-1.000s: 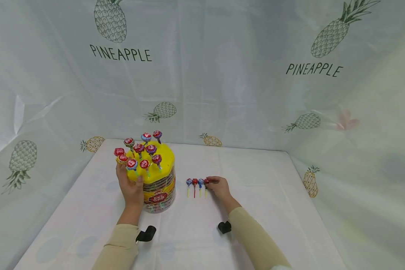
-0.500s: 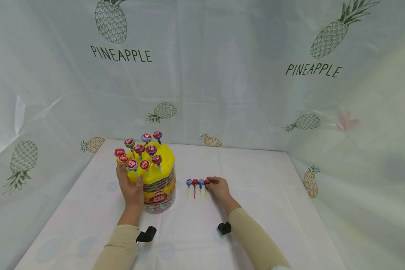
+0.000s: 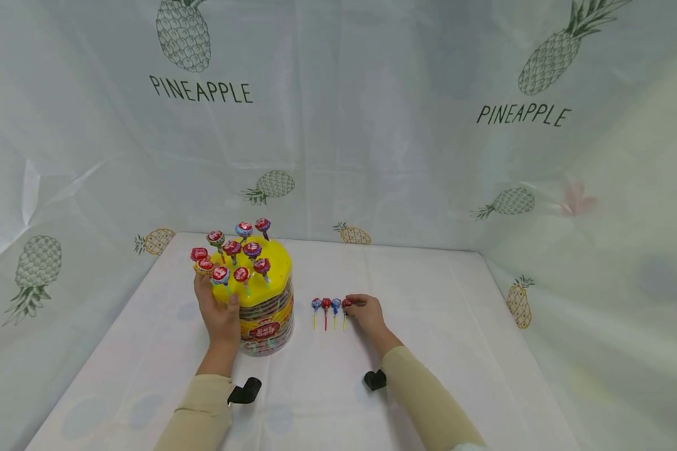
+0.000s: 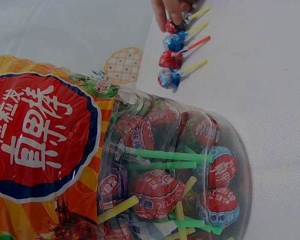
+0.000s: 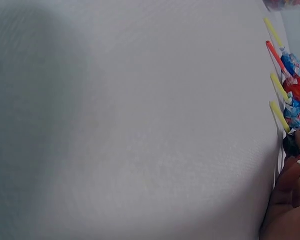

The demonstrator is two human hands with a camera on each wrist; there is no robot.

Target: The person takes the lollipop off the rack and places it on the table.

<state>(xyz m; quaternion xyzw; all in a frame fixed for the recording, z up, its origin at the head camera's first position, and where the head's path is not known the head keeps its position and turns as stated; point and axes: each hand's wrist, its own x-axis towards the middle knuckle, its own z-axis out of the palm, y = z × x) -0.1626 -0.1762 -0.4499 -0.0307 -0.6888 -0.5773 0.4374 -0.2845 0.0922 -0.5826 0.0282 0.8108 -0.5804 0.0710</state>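
Observation:
A clear jar full of lollipops stands on the table at left, its label orange and red. Several wrapped lollipops stick up out of its yellow lid. My left hand grips the jar's left side, thumb toward the front; its other fingers are partly hidden behind the jar. To the right lies a short row of lollipops, heads away from me. At the row's right end, my right hand pinches the dark red head of a lollipop with a yellow stick. Beside it lie two blue lollipops and a red lollipop.
A white cloth covers the table. Behind and at both sides hangs a pineapple-print sheet. Black wrist mounts jut from both sleeves. The jar stands just left of the lollipop row.

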